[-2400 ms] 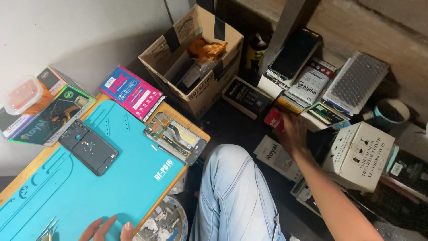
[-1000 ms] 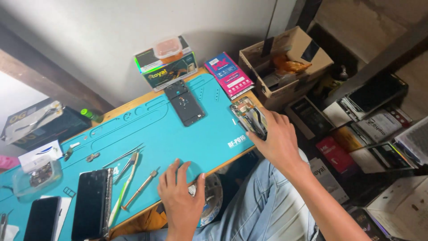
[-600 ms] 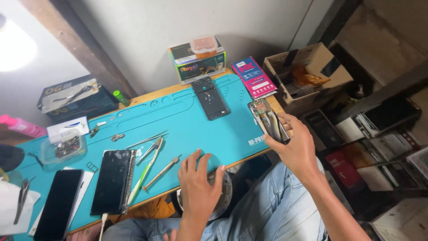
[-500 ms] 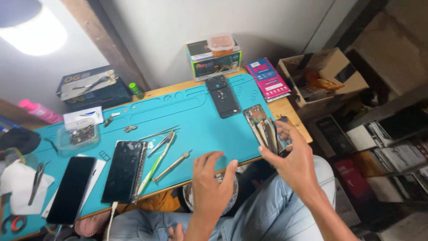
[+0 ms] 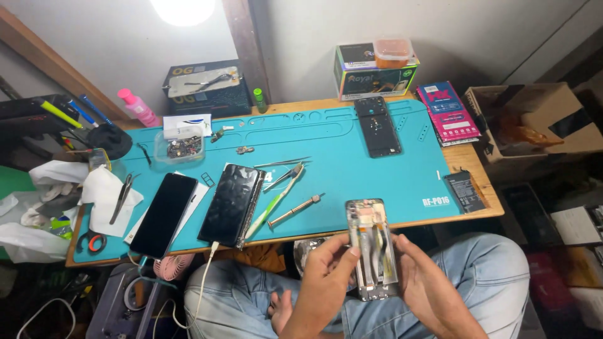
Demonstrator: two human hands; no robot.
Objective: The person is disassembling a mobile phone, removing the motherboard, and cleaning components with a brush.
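Both hands hold an opened phone frame (image 5: 372, 248), its inner parts and ribbon cables facing up, just in front of the table's near edge and above my lap. My left hand (image 5: 325, 274) grips its left side with the thumb on top. My right hand (image 5: 426, 284) supports its right side. On the teal work mat (image 5: 326, 147) lie a phone with a cracked dark screen (image 5: 231, 204), a black phone (image 5: 163, 214), a stripped black back cover (image 5: 377, 125), a screwdriver (image 5: 295, 209), a green-handled brush (image 5: 274, 201) and tweezers (image 5: 281, 162).
A clear tray of small parts (image 5: 178, 147), a pink bottle (image 5: 139, 107), a dark box (image 5: 206, 87) and a green box (image 5: 375, 69) line the far side. A flat battery (image 5: 465, 191) and pink package (image 5: 448, 112) lie right. Cardboard boxes (image 5: 534, 122) stand beside the table.
My right hand brought the phone frame from the mat's right edge down over my lap. My left hand left the mat and took hold of it. The view swung left.
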